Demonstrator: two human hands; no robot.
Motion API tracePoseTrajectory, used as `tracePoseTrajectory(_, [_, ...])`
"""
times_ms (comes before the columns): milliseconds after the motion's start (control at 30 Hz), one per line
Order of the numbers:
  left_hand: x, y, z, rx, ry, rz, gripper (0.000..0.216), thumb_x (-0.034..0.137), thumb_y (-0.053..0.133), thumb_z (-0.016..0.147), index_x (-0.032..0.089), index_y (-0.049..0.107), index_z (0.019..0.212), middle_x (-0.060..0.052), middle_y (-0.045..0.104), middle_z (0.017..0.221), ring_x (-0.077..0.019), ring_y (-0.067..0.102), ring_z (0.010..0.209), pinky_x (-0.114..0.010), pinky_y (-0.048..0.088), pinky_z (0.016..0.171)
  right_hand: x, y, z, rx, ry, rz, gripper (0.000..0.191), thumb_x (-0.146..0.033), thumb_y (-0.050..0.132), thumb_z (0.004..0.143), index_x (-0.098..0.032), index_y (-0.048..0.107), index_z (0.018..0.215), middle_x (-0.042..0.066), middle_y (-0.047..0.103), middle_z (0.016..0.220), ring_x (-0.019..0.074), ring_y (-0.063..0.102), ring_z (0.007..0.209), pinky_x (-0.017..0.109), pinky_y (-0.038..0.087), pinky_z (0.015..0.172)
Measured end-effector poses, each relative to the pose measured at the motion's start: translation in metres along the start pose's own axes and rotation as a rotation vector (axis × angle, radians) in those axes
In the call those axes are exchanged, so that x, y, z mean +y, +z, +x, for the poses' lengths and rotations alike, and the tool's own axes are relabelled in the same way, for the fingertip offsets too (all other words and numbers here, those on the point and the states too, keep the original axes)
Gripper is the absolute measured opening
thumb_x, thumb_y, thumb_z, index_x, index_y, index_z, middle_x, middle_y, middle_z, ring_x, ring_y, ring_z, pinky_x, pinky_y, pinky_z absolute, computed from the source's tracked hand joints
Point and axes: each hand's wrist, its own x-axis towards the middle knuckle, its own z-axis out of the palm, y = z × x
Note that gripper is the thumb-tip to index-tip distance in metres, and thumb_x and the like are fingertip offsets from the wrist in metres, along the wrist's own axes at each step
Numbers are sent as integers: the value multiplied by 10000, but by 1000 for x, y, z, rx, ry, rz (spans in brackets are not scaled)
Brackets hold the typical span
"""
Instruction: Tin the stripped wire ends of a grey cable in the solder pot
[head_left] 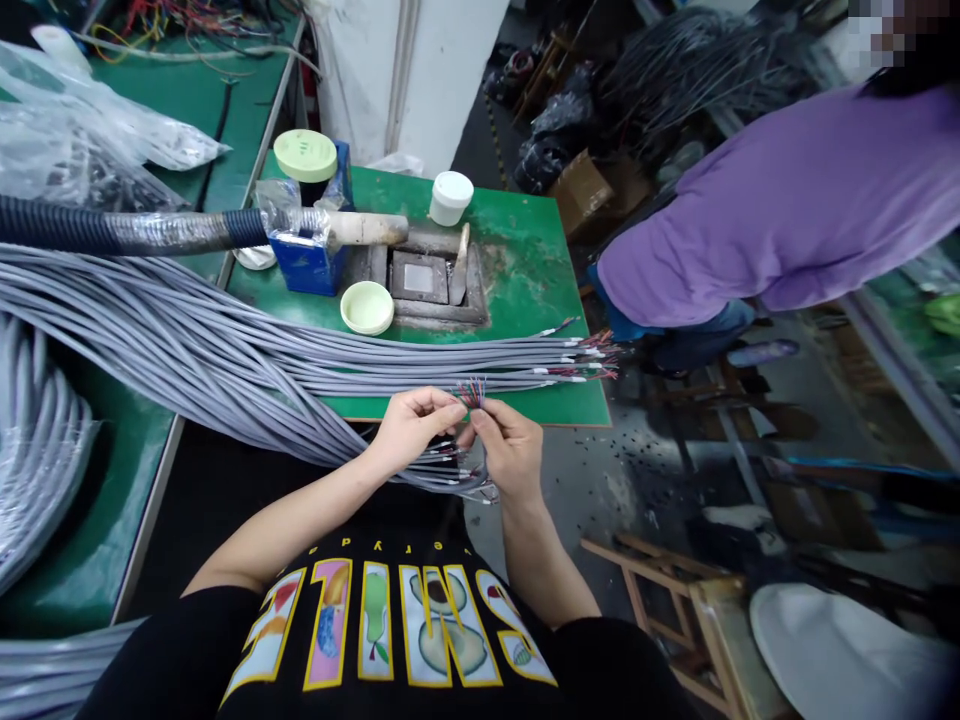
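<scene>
My left hand (411,425) and my right hand (508,445) meet in front of my chest, just below the edge of the green table (540,250). Both pinch the stripped end of one grey cable, whose thin coloured wires (472,392) fan out between the fingertips. A thick bundle of grey cables (225,350) runs from the left across the table. Several stripped ends (589,358) lie at the table's right edge, and others hang under my hands.
A metal solder pot (424,280), a blue box (307,255), a pale green lid (367,307) and a white jar (451,197) stand on the table. A black hose (112,230) crosses from the left. A person in a purple shirt (787,200) bends at the right. Wooden stools (690,600) stand below right.
</scene>
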Motion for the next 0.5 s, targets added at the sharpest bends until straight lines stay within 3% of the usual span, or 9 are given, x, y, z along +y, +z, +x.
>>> tracePoseTrajectory(133, [-2,-7,-2,-77,117,281,333,465,694,738,133,689,757,-3,612,592,-85,497,530,-224,406,546,8,-14,-6,33,25,-67,266,-403,542,862,-179,684,863,-23,626,515,117,567,463,248,484,529])
tracePoseTrajectory(267, [-1,-25,1,-211,473,872,230,355,590,857,167,722,865,-54,671,727,-141,548,682,-292,431,693,45,-57,-23,71,211,-394,353,-438,453,898,-180,672,802,19,664,575,145,600,515,255,453,548])
tracePoseTrajectory(333, [-3,-32,5,-187,577,1143,246,328,530,895,172,715,933,-85,688,832,-180,559,789,-331,421,748,67,-77,-36,-77,381,-711,376,-402,474,882,-184,633,621,51,654,548,178,626,555,270,430,570])
tracePoseTrajectory(400, [-6,-34,8,-118,584,1377,271,316,491,911,170,693,1020,-109,679,929,-219,546,870,-358,403,745,83,-85,-48,-253,502,-919,365,-407,516,859,-189,639,594,75,674,589,211,659,634,277,420,592])
tracePoseTrajectory(500, [-10,-28,9,-89,551,1611,310,315,472,913,162,640,1124,-131,646,1025,-264,517,946,-388,372,748,91,-74,-59,-471,484,-855,305,-398,498,878,-201,700,760,58,708,666,203,676,693,270,432,630])
